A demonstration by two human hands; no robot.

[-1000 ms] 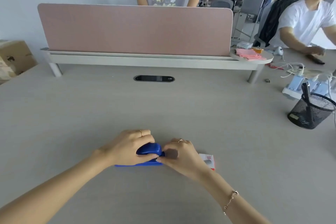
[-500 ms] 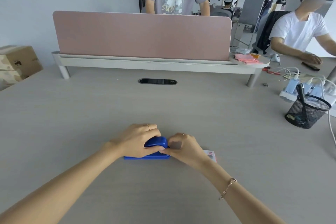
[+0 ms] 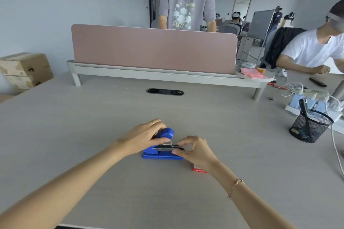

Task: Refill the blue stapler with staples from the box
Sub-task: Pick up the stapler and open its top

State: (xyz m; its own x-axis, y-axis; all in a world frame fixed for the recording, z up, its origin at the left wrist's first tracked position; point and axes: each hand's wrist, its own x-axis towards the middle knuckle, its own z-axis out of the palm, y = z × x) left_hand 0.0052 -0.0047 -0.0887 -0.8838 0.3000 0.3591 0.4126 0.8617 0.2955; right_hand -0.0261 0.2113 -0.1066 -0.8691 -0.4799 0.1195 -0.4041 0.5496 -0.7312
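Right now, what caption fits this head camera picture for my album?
Left hand tips the blue stapler open on the desk; right hand touches its metal track.

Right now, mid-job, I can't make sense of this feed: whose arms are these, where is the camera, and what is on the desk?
No machine here: these are a person's two bare arms, filmed by a wide-angle camera worn on their head, looking forward and down. On the pale wooden desk stands the blue plastic stapler. The left hand holds its rounded blue top swung up, so the metal staple channel lies open. The right hand pinches the channel's front end; whether it holds staples is too small to tell. The small red-and-white staple box lies beside the right wrist, mostly hidden. A black mesh pen cup stands far right. Other people work behind the pink divider panel.
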